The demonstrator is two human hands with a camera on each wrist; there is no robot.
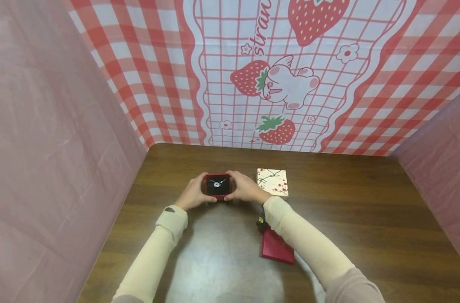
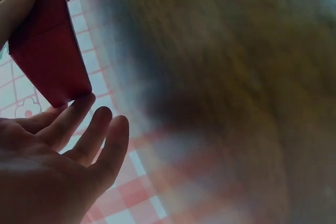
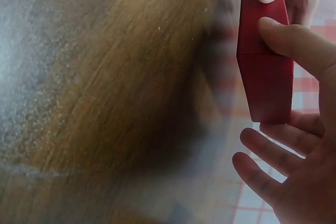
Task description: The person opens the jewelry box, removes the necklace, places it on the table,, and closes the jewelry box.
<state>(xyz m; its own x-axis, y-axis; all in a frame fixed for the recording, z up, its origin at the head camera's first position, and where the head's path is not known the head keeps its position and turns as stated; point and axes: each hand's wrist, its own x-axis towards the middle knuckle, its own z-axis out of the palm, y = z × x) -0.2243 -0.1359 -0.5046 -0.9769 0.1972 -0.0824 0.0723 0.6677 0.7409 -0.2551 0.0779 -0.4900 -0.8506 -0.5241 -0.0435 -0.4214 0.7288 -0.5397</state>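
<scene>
Both hands hold a small red jewelry box [image 3: 265, 77] above the wooden table, its top uncovered. Inside it, a silver necklace [image 1: 217, 184] with a round pendant lies on a black insert [image 1: 212, 192]. The left hand [image 1: 194, 194] grips the box's left side, thumb at the near edge and fingers at the far corner. On the right side the right hand [image 1: 246, 188] pinches it the same way. The wrist views show the thumbs on the red wall, while the remaining fingers spread away from the box.
A cream box with a floral print [image 1: 272, 180] sits just beyond the right wrist. A flat dark red piece, resembling a lid [image 1: 276, 249], lies partly under the right forearm. The wooden table [image 1: 347, 202] meets a strawberry-print cloth [image 1: 230, 105] behind and pink curtains at both sides.
</scene>
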